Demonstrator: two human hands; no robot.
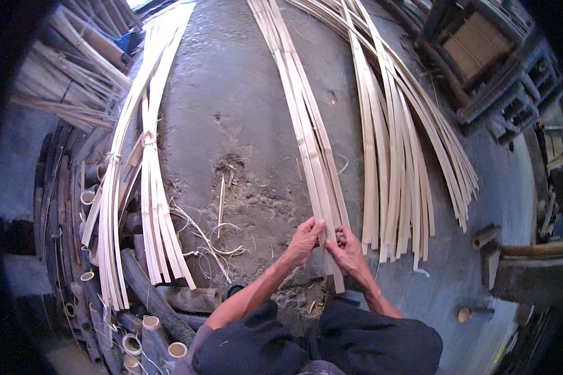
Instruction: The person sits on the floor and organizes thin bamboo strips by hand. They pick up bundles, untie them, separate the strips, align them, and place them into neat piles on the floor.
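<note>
A bundle of long pale bamboo strips [304,131] runs from the far edge of the view down to my hands. My left hand [304,240] is closed on the strips from the left, its thumb on top near their close end. From the right, my right hand [347,251] grips the same strips, its thumb pressed on them. The two hands are close together, and the ends of a few strips stick out below them toward my knees. How the fingers lie underneath is hidden.
Loose bamboo strips [391,156] fan out on the right. Tied strip bundles [153,187] lie on the left, beside thin fibre scraps [213,247]. Cut bamboo poles [150,337] pile up at the lower left. A wooden chair-like frame [481,56] stands far right on the grey floor [231,94].
</note>
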